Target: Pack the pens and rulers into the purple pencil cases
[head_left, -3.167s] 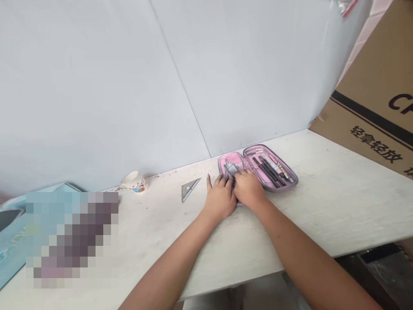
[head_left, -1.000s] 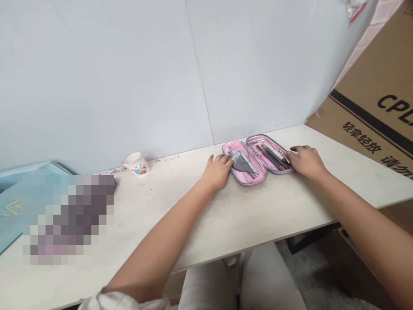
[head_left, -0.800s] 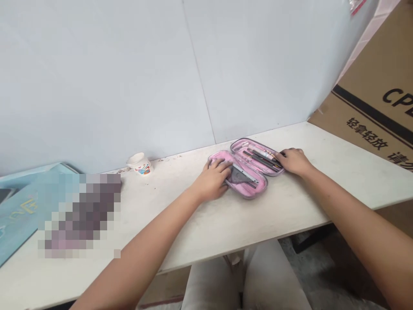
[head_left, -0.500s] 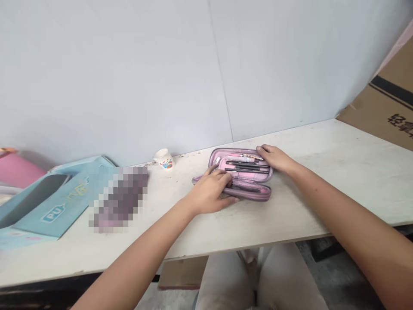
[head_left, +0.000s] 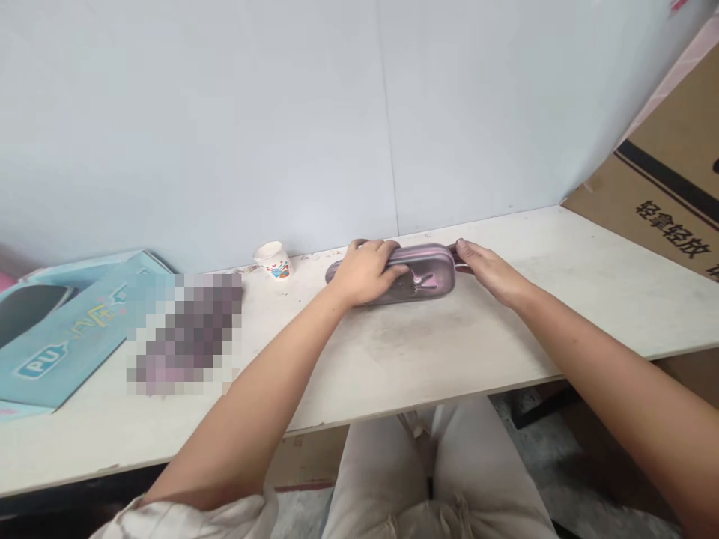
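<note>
A purple pencil case (head_left: 424, 275) lies folded shut on the white table (head_left: 427, 344), near the back wall. My left hand (head_left: 364, 271) covers its left end, fingers curled over the top and gripping it. At the case's right end my right hand (head_left: 484, 266) pinches the edge with fingertips pressed together; what they pinch is too small to make out. The case's contents are hidden.
A small patterned paper cup (head_left: 273, 261) stands left of the case by the wall. A light blue box (head_left: 61, 337) lies at the far left beside a blurred patch. A cardboard box (head_left: 668, 202) leans at the right. My legs show below the table edge.
The open case, with pens and a set square inside, was turned and folded shut. My left hand moved on top of it, my right hand to its right end.
</note>
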Motion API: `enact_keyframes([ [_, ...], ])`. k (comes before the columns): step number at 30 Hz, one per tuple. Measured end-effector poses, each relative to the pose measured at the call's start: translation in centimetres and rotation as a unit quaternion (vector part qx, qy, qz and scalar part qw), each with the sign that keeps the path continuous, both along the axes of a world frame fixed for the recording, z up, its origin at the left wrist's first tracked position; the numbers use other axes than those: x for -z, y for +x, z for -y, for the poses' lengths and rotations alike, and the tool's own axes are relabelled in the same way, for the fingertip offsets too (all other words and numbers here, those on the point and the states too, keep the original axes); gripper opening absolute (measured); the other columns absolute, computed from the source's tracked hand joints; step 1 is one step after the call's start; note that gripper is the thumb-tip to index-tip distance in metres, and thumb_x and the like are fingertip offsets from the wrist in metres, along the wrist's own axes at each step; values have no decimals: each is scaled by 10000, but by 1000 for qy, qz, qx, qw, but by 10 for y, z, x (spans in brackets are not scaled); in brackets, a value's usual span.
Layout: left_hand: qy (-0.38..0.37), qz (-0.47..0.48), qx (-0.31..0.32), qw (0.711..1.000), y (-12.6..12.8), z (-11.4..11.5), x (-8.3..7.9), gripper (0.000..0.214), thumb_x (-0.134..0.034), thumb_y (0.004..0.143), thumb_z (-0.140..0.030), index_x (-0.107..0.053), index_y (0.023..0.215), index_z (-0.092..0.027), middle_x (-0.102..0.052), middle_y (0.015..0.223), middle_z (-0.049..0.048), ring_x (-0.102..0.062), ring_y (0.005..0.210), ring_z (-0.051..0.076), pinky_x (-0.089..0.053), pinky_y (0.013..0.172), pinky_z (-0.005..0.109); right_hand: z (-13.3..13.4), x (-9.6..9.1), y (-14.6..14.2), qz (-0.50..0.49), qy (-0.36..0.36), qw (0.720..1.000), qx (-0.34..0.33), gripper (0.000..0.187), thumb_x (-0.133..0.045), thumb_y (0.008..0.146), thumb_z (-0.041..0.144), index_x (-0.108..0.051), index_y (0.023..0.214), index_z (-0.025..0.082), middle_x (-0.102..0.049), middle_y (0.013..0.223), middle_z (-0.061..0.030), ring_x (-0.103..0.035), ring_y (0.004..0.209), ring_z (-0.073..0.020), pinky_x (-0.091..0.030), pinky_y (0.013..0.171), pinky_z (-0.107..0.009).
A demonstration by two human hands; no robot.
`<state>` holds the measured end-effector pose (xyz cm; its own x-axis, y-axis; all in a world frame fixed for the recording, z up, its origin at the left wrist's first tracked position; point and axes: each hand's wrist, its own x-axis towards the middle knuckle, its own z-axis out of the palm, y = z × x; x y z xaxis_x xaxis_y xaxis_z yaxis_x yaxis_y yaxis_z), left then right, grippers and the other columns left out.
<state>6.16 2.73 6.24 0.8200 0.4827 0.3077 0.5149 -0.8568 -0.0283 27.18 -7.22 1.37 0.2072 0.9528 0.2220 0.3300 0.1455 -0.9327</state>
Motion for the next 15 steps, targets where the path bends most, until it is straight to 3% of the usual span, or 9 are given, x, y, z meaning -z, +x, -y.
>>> enact_keyframes([
  [4,-43,92,-95,990,-30,-7,-3,377,-322,874,-422,-510,1107,-191,-638,1007,70,-576,959,241,-391,869,405,-6,14,-14,116,-31,992,-28,549,-468,786,607,-548,1132,188,-583,1195,-110,-542,1083,-221,-396,944,-391],
  [8,-91,161,-157,970,-56,-10,-4,377,-307,877,-439,-502,1109,-214,-654,950,46,-595,880,224,-430,798,366,-21,13,-49,230,-24,972,-52,529,-547,765,536,-544,1142,165,-589,1189,-125,-543,1088,-238,-408,919,-379],
  [12,-90,177,-167,966,-68,-10,-2,387,-306,875,-456,-504,1104,-215,-658,916,42,-597,851,217,-436,773,350,-39,8,-77,327,13,944,-33,416,-487,818,497,-604,1039,165,-654,1054,-99,-592,968,-232,-434,796,-327],
  [15,-75,172,-174,967,-70,-8,-2,391,-293,882,-454,-501,1105,-210,-657,921,46,-594,865,220,-427,782,354,-43,6,-82,439,12,899,0,380,-365,894,419,-646,929,167,-677,939,-105,-603,885,-228,-405,725,-316],
])
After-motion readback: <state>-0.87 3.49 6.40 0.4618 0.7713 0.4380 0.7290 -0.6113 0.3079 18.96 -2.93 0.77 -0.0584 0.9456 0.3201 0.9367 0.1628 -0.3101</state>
